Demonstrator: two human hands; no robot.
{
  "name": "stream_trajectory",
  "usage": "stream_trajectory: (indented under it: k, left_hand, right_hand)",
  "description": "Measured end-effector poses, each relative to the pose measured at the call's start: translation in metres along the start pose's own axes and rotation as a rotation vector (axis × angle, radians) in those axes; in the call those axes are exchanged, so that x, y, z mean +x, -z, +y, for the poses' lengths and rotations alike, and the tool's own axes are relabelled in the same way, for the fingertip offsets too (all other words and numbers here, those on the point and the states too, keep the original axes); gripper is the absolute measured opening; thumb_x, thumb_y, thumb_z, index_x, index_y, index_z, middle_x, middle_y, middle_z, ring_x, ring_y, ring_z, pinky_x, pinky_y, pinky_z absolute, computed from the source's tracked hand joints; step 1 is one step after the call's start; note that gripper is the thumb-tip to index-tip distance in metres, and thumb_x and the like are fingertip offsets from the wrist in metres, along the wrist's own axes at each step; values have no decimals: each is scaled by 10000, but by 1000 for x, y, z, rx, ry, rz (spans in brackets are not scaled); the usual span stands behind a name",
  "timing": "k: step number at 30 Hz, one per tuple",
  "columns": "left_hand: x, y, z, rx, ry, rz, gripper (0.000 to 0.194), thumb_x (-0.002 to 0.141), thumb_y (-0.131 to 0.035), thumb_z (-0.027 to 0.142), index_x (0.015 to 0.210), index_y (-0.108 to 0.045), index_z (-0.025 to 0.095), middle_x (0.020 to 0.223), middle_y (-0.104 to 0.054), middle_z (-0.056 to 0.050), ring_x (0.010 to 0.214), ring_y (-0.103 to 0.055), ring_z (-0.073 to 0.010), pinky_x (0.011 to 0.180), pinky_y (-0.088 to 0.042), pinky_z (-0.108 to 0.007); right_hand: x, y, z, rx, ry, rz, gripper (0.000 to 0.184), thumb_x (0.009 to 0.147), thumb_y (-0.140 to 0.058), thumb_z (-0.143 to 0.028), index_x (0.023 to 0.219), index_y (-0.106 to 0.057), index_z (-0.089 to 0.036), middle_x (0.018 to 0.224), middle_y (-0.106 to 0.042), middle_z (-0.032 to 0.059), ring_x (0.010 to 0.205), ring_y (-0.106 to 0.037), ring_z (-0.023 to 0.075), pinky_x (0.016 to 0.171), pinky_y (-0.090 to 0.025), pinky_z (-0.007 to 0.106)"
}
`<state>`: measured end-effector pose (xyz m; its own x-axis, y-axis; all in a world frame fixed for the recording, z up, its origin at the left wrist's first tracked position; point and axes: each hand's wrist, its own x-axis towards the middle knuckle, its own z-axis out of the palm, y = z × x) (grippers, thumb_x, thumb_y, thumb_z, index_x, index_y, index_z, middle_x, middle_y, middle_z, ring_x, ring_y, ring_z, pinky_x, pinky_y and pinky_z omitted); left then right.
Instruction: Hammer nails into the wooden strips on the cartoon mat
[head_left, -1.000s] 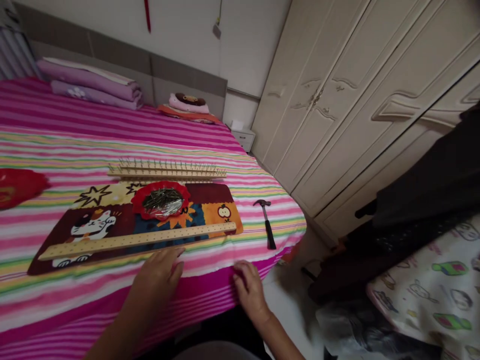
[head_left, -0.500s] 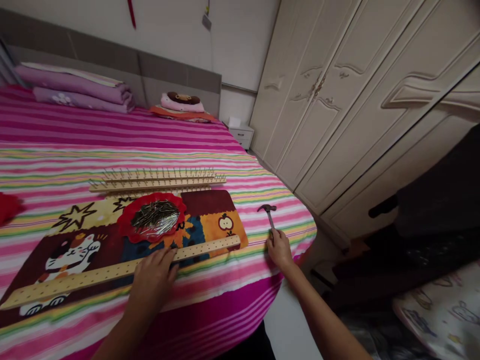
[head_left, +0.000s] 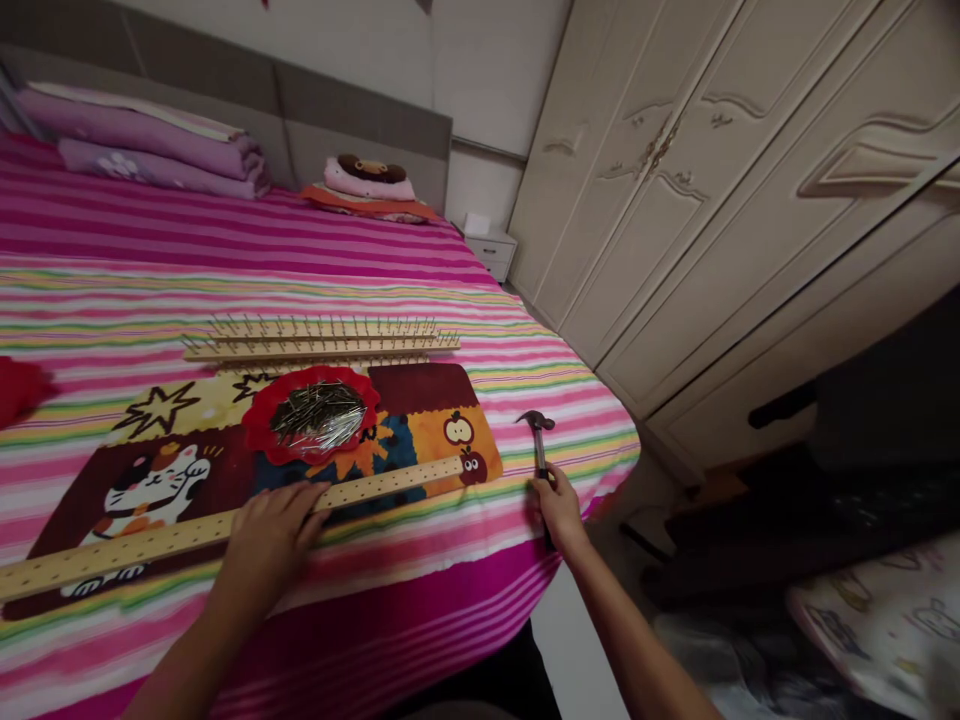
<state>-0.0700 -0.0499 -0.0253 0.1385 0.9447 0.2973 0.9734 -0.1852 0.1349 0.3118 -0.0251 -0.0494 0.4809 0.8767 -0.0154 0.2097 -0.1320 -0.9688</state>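
Beneath the left hand (head_left: 274, 522) lies a flat, hole-dotted wooden strip (head_left: 390, 484).

Straight over the mat (head_left: 416, 385), the way is quickly blocked: the wooden strip (head_left: 390, 483) is stretched along the near side, covered partway by the left hand (head_left: 270, 530), and past it the red dish (head_left: 259, 425) is met, just a thin band of mat being left between. Beyond the red dish, a low pass is barred by the nail-studded strips (head_left: 322, 350), their points raised. To the right, a lane of striped cloth (head_left: 499, 385) is offered between mat and hammer (head_left: 536, 424), pinched nearer by the right hand (head_left: 559, 505). Right of the hammer, more room is given, up to the bed's rounded corner (head_left: 622, 435).
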Motion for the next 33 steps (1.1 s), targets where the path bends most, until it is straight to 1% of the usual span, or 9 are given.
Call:
stream_trajectory:
  k: [3, 7, 9, 12, 14, 16, 21, 26, 33]
  left_hand:
    - [-5, 2, -13, -4, -7, 6, 411, 842, -338, 390, 1054, -633, 197, 1013, -664, -108, 937, -573, -267, 849, -397, -417]
    - [-11, 3, -28, -16, -25, 31, 428, 854, -308, 419, 1038, -628, 203, 1006, -661, -100, 937, -573, -269, 854, -401, -431]
    - [-13, 2, -34, -23, -28, 35, 418, 849, -324, 430, 1032, -629, 211, 992, -663, -92, 937, -574, -267, 858, -400, -427]
    - [-15, 2, -36, -35, -12, 48, 384, 829, -376, 424, 1027, -635, 221, 974, -669, -88, 924, -582, -257, 864, -397, -417]
    - [-17, 2, -33, -42, 4, 80, 363, 821, -404, 414, 1031, -633, 226, 975, -670, -85, 922, -585, -249, 870, -396, -418]
    - [-18, 3, -29, -51, 12, 124, 343, 820, -425, 398, 1039, -626, 228, 965, -672, -78, 909, -589, -241, 885, -390, -424]
    - [-16, 14, -19, -164, 9, 237, 335, 819, -475, 396, 1068, -594, 206, 1006, -653, -83, 954, -570, -223, 867, -408, -379]
    - [12, 33, -8, -176, 173, 270, 240, 846, -432, 325, 902, -628, 200, 910, -655, -63, 881, -560, -208, 815, -408, -347]
    - [88, 33, 11, -78, 256, -21, 244, 806, -454, 259, 909, -669, 207, 934, -661, -62, 899, -550, -221, 804, -392, -328]
  right_hand:
    - [-31, -1, -10, 193, -138, -47, 294, 699, -532, -356, 960, -476, -231, 486, -370, -123, 323, -337, 63, 303, -267, 165]
    - [-57, 3, -38, 392, -232, -109, 301, 684, -594, -402, 910, -453, -262, 530, -404, -119, 317, -305, 30, 281, -248, 132]
    - [-65, 3, -53, 461, -252, -160, 283, 693, -598, -409, 896, -459, -269, 524, -396, -121, 314, -289, 26, 277, -257, 130]
    - [-75, -3, -66, 531, -280, -272, 237, 675, -633, -358, 833, -498, -243, 529, -438, -98, 352, -369, 43, 302, -317, 144]
    - [-83, -13, -66, 555, -302, -342, 204, 661, -660, -316, 747, -507, -212, 531, -465, -81, 365, -387, 40, 299, -292, 129]
    - [-93, -24, -57, 565, -332, -370, 223, 671, -670, -326, 686, -488, -198, 502, -444, -87, 332, -322, 17, 276, -205, 109]
    - [-120, -45, -18, 574, -478, -302, 352, 650, -685, -478, 711, -469, -207, 462, -375, -116, 317, -249, 8, 272, -170, 111]
    - [-121, -43, 3, 597, -549, -272, 397, 628, -698, -509, 714, -462, -201, 472, -376, -115, 327, -253, 6, 272, -163, 106]
    - [-112, -40, 5, 604, -572, -298, 378, 660, -688, -490, 702, -451, -200, 484, -377, -111, 330, -251, 4, 279, -150, 109]
